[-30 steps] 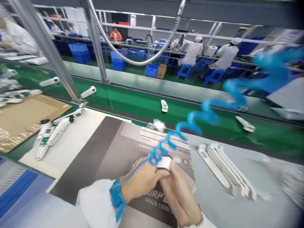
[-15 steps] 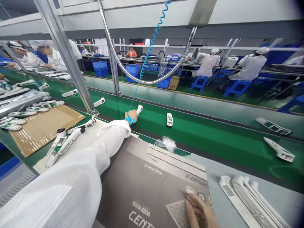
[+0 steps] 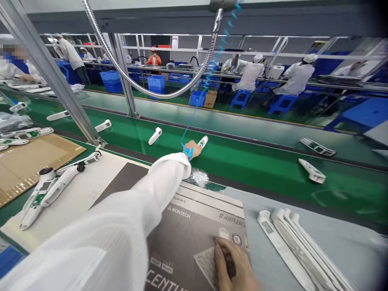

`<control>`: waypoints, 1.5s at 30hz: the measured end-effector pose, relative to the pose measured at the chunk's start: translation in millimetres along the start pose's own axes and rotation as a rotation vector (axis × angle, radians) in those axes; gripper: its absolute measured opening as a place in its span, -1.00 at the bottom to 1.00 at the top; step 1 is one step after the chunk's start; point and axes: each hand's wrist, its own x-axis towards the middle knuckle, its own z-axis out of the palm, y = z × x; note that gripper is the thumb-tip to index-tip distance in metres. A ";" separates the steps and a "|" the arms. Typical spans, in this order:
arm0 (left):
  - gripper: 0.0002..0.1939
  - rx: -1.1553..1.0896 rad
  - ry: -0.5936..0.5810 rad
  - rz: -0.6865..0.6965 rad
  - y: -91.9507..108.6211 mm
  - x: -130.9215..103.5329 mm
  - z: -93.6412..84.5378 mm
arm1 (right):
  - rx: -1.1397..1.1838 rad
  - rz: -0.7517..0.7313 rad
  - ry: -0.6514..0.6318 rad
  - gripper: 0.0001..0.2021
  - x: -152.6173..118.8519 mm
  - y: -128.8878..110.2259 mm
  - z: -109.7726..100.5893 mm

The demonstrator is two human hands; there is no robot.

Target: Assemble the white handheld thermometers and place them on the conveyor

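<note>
My left hand (image 3: 194, 148), with a blue band at the wrist, reaches over the green conveyor belt (image 3: 257, 169). Just beyond it lies a white device half with a circuit board (image 3: 203, 141); the fingertips are hidden, so a grip on it cannot be made out. Over a dark printed cardboard sheet (image 3: 178, 238), my right hand (image 3: 232, 264) is curled, thumb and fingertips drawn together with nothing visible between them. To its right, several long white housings (image 3: 297, 242) lie side by side on the grey surface.
White devices (image 3: 51, 194) lie at the left on a pale sheet, beside brown cardboard (image 3: 39, 161). Clear plastic (image 3: 198, 178) sits at the belt's near edge. A metal post (image 3: 54, 68) stands left; a flexible metal hose (image 3: 169, 96) hangs ahead. People work at far benches.
The view has swung right. My left hand has moved right along the belt, away from one white device and to the one with the circuit board. My right hand remains over the cardboard.
</note>
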 end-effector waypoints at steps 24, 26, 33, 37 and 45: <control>-0.54 0.031 -0.165 0.531 -42.4 -246.2 -81.7 | -0.417 -0.912 0.190 -0.86 57.2 -137.3 -23.2; -0.68 0.022 -0.165 0.445 -46.2 -242.8 -83.5 | -0.418 -0.919 0.169 -0.84 51.3 -138.0 -22.1; -0.81 -0.281 -0.111 -0.074 -69.2 -224.4 -93.7 | -0.126 -0.519 -0.143 -0.77 82.0 -132.0 -4.4; -0.72 -0.439 -0.197 -0.182 -68.9 -237.1 -97.5 | -0.414 -0.239 -0.136 -0.79 138.3 -114.4 28.3; -0.53 -0.342 -0.275 -0.225 -75.1 -258.7 -115.3 | -0.747 -0.129 -0.015 -0.76 134.4 -60.7 -25.4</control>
